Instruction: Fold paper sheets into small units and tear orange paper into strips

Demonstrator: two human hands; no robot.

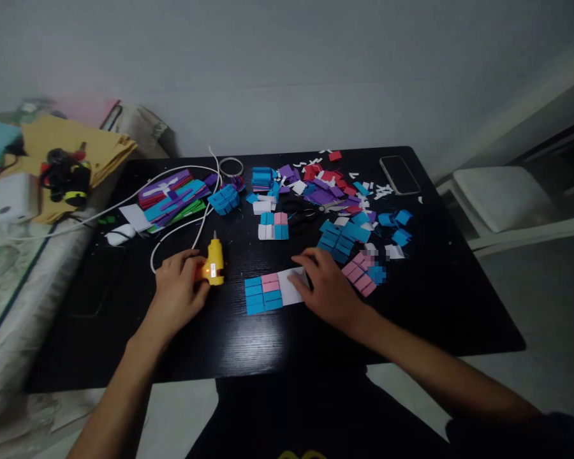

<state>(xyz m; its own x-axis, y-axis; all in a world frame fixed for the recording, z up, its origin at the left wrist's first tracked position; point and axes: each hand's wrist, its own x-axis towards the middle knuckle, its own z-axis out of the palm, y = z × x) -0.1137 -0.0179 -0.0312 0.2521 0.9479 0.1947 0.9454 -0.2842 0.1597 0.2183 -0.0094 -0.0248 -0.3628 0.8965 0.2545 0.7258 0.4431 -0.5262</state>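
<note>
My left hand point(176, 284) has its fingers clamped on the glue gun point(215, 262), ten o'clock from the card point(273, 291); my right hand point(329, 287), fingers apart at its three o'clock end, could nudge it askew.

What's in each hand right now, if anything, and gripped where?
Left hand: the yellow glue gun, by its handle. Right hand: at the white end of the tiled strip; whether it grips can't be told.
</note>
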